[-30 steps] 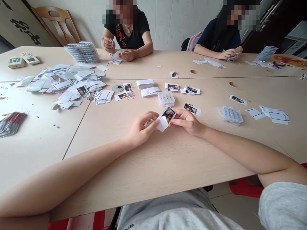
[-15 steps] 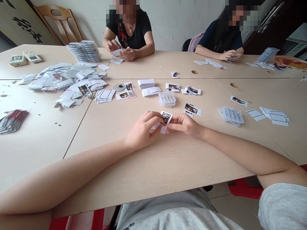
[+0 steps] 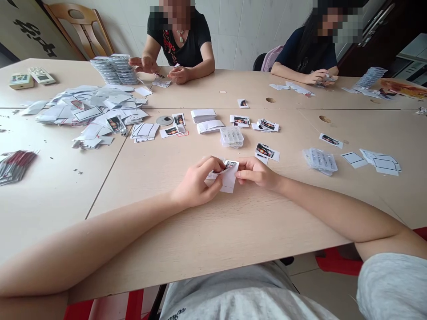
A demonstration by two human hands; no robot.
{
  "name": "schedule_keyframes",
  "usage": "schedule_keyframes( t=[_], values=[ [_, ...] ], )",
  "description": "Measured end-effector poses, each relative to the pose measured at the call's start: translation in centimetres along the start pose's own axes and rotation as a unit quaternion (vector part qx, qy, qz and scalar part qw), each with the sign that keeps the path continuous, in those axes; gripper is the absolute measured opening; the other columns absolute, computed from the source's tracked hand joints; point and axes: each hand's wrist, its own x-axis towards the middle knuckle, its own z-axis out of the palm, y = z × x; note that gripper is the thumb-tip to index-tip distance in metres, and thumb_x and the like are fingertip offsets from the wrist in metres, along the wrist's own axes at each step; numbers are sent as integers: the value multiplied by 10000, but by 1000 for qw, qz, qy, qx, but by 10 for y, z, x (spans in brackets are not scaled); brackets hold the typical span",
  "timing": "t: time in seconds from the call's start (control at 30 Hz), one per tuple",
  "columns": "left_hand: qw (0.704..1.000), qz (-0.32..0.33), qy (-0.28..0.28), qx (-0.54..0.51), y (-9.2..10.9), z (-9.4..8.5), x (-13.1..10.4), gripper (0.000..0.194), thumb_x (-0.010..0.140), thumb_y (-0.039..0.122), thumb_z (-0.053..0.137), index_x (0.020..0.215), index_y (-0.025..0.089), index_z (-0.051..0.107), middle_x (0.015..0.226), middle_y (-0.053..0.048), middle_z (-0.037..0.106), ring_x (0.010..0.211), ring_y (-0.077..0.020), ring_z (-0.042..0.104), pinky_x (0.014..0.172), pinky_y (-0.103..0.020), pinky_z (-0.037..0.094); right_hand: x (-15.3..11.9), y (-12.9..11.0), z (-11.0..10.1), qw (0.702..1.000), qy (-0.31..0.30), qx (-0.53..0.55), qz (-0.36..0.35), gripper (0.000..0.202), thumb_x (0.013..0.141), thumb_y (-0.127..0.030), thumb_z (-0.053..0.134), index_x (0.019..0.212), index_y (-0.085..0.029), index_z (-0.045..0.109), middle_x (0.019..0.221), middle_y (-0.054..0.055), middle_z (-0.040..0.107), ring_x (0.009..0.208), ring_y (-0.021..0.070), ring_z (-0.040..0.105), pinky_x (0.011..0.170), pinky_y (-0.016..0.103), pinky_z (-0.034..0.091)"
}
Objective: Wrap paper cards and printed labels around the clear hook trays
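Near the table's front edge, my left hand pinches a white card with a dark printed picture at its top. My right hand grips the same card at its right side, thumb against fingers. Another pale piece shows partly under my left fingers, too hidden to name. Beyond my hands stands a stack of clear plastic boxes. Printed cards lie just past my right hand. Two stacks of white cards are farther back.
A large pile of white packets spreads at the left, with a tape roll beside it. More clear boxes and outlined cards lie at the right. Two people sit across the table, handling small items.
The card between my hands now shows more of its white lower part, and its print is partly covered. Across the table, one person's hand has moved left toward the stacked packs.
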Motion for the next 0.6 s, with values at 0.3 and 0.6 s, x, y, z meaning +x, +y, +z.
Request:
schedule_keyframes(
  t=[0.3,0.6],
  values=[
    [998,46,-18,-23,3,1,-1,159,750,43,475,780,185,410,967,-103,584,843,-154,588,701,-286,493,1,-3,6,998,49,37,34,115,751,-252,494,736,-157,558,678,-7,474,600,98,433,547,228,342],
    [999,49,-16,-9,3,-2,0,192,730,25,469,842,180,445,984,-102,600,904,-179,565,764,-327,499,1,-2,3,999,19,10,32,96,738,-220,525,677,-152,555,597,-21,482,562,89,427,530,228,311]
  ],
)
